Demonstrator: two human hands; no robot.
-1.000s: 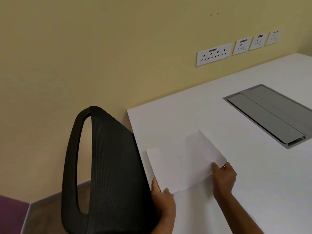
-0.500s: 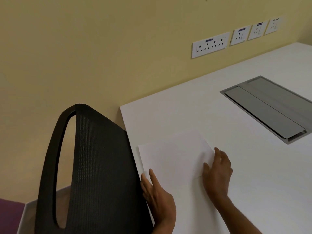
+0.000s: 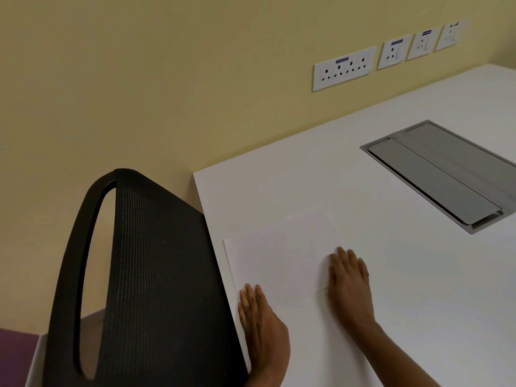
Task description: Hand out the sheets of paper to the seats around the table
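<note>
A white sheet of paper [image 3: 282, 255] lies flat on the white table [image 3: 349, 169], close to the table's left edge and in front of a black mesh chair [image 3: 145, 275]. My left hand [image 3: 262, 328] rests palm down at the sheet's near left corner, fingers stretched out. My right hand [image 3: 349, 280] lies flat on the sheet's near right corner, fingers together and extended. Neither hand grips the paper. The sheet's far edges blend into the tabletop.
A grey recessed cable box [image 3: 441, 174] is set into the table at the right. Several white wall sockets [image 3: 343, 69] line the yellow wall behind. The chair back stands tight against the table's left edge. A purple floor patch [image 3: 14, 344] shows at the lower left.
The sheet was held up by both hands, then laid down on the table. Both hands let go and now rest flat on it, fingers extended.
</note>
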